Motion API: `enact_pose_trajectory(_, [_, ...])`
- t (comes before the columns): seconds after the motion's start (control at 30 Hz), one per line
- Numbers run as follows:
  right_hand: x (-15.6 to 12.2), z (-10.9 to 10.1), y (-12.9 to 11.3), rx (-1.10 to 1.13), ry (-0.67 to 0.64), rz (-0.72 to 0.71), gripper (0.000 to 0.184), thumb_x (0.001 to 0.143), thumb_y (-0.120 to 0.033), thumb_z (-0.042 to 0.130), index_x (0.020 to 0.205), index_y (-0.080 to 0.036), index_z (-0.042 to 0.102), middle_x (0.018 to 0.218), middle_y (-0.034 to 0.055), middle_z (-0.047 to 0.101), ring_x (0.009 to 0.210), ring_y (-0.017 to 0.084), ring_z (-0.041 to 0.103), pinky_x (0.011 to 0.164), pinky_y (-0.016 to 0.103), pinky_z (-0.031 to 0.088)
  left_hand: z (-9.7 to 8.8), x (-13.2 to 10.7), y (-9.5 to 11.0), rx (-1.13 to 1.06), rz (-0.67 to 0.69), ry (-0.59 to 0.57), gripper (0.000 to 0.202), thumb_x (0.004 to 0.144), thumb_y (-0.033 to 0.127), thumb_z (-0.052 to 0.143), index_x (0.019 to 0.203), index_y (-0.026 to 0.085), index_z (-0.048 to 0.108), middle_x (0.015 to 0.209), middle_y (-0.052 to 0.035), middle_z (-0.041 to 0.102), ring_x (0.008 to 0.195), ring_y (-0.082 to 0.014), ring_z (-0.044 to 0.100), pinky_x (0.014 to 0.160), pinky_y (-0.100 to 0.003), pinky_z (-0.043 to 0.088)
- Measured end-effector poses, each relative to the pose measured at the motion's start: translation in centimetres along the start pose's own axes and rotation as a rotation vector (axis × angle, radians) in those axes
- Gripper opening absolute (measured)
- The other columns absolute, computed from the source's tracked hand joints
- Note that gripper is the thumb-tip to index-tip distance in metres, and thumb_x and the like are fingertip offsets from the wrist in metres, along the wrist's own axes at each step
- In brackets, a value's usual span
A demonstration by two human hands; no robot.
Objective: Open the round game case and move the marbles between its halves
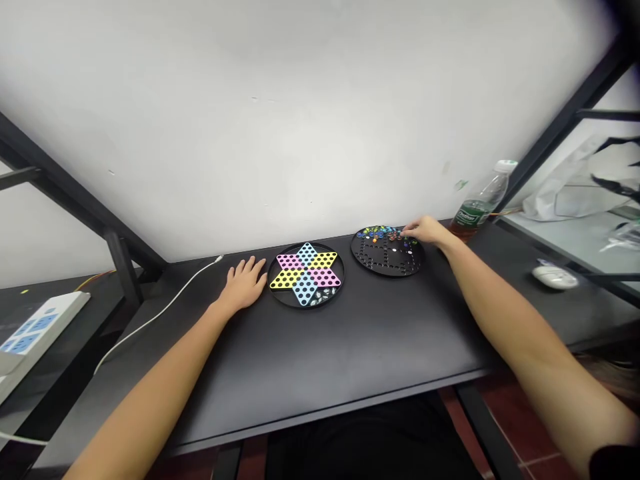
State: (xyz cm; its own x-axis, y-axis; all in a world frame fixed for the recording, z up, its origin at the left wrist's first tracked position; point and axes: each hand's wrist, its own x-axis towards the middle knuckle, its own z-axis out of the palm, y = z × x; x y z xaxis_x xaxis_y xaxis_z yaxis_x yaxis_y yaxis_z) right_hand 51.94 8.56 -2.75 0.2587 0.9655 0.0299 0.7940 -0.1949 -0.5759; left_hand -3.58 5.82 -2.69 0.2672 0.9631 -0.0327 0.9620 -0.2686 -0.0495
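Black was the colour of the counter [340, 373], and two round game boards lay on it, side by side. The person's left hand [245, 283] lay flat on the counter with its fingers spread, just beside the star board [306, 275]. That board was a Chinese checkers board with a star of pink, yellow and blue points, and a little heap of clear marbles [320, 299] sat in its edge nearest the person. The right hand [423, 231] reached over the right side of the black board with holes [386, 261], and its fingers bent down close to the bright marbles [383, 233] bunched at the back of that board. I could not tell if it was pinching a marble. A plastic bottle [479, 203] with a green label stood just past the right hand. A white mouse [554, 277] lay farther right, and a white cord [165, 310] ran along the counter left of the left hand.
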Motion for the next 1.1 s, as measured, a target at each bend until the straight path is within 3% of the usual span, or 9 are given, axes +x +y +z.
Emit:
enact_pose_trajectory(0.13, [0.5,-0.2,0.5,-0.179,-0.072,-0.038,0.008,0.066,-0.025,0.076,0.071,-0.018,0.075,0.064,0.0013,0.069,0.067,0.019,0.062,0.064,0.027,0.044,0.0,0.0,0.0,-0.008,0.003,-0.006,0.059,0.102,0.044,0.024,0.157,0.022,0.033,0.164,-0.0120,0.028,0.150,-0.0357,0.025,0.119,-0.057,0.024])
enact_pose_trajectory(0.27, [0.0,-0.1,0.2,-0.158,-0.075,-0.021,0.006,0.068,-0.024,0.073,0.067,-0.018,0.072,0.056,-0.0003,0.062,0.059,0.016,0.057,0.059,0.026,0.041,0.1,0.1,-0.1,-0.017,0.001,-0.010,0.060,0.102,0.044,0.023,0.157,0.022,0.033,0.165,-0.0118,0.028,0.151,-0.0363,0.024,0.119,-0.058,0.023])
enact_pose_trajectory(0.4, [-0.7,-0.5,-0.4,0.319,-0.079,0.174,0.015,0.075,-0.029,0.067,0.069,-0.019,0.056,0.049,-0.0050,0.041,0.044,0.009,0.035,0.042,0.022,0.027,0.3,0.1,-0.2,-0.010,0.005,-0.008,0.060,0.102,0.044,0.023,0.157,0.022,0.032,0.165,-0.0121,0.028,0.151,-0.0363,0.025,0.119,-0.057,0.024])
enact_pose_trajectory(0.5, [-0.7,-1.4,-0.8,0.864,-0.240,0.325,0.016,0.081,-0.030,0.055,0.073,-0.023,0.042,0.053,-0.0064,0.033,0.042,0.008,0.023,0.033,0.019,0.016,0.3,0.1,-0.2,-0.003,0.004,-0.006,0.060,0.102,0.043,0.024,0.157,0.022,0.032,0.165,-0.0120,0.028,0.151,-0.0362,0.025,0.119,-0.057,0.024])
enact_pose_trajectory(0.6, [-0.6,-2.2,-1.0,1.185,-0.358,0.412,0.017,0.083,-0.029,0.047,0.074,-0.025,0.034,0.056,-0.0053,0.033,0.042,0.009,0.020,0.030,0.017,0.015,0.2,0.1,-0.1,-0.002,0.000,-0.006,0.060,0.102,0.044,0.024,0.157,0.022,0.033,0.164,-0.0117,0.028,0.151,-0.0356,0.025,0.119,-0.057,0.024])
enact_pose_trajectory(0.73, [-0.8,-2.3,-1.0,1.314,-0.362,0.480,0.019,0.084,-0.020,0.044,0.074,-0.025,0.029,0.056,-0.0068,0.029,0.040,0.008,0.018,0.029,0.016,0.013,0.1,0.1,-0.1,-0.006,0.000,-0.005,0.060,0.102,0.044,0.024,0.157,0.022,0.034,0.164,-0.0119,0.029,0.150,-0.0354,0.026,0.119,-0.056,0.024])
enact_pose_trajectory(0.87, [-1.3,-2.5,-0.7,1.435,-0.423,0.449,0.017,0.083,-0.015,0.044,0.075,-0.024,0.032,0.058,-0.0062,0.032,0.040,0.008,0.022,0.029,0.015,0.016,0.1,0.1,-0.1,-0.011,-0.002,-0.007,0.060,0.102,0.044,0.024,0.157,0.023,0.033,0.165,-0.0114,0.028,0.151,-0.0351,0.025,0.120,-0.056,0.023])
enact_pose_trajectory(1.0, [-1.3,-2.6,-0.6,1.471,-0.382,0.472,0.016,0.090,-0.023,0.040,0.076,-0.024,0.033,0.058,-0.0051,0.036,0.041,0.009,0.026,0.029,0.016,0.019,0.3,0.1,-0.2,-0.005,0.003,-0.001,0.060,0.102,0.044,0.023,0.157,0.023,0.033,0.164,-0.0113,0.028,0.151,-0.0352,0.025,0.119,-0.056,0.024])
enact_pose_trajectory(1.1, [-1.0,-2.0,-0.7,1.320,-0.291,0.486,0.025,0.097,-0.030,0.041,0.074,-0.024,0.033,0.056,-0.0065,0.034,0.040,0.007,0.025,0.030,0.014,0.017,0.3,0.1,-0.2,-0.002,0.001,0.009,0.060,0.102,0.044,0.024,0.157,0.023,0.034,0.164,-0.0111,0.029,0.150,-0.0351,0.026,0.119,-0.057,0.025])
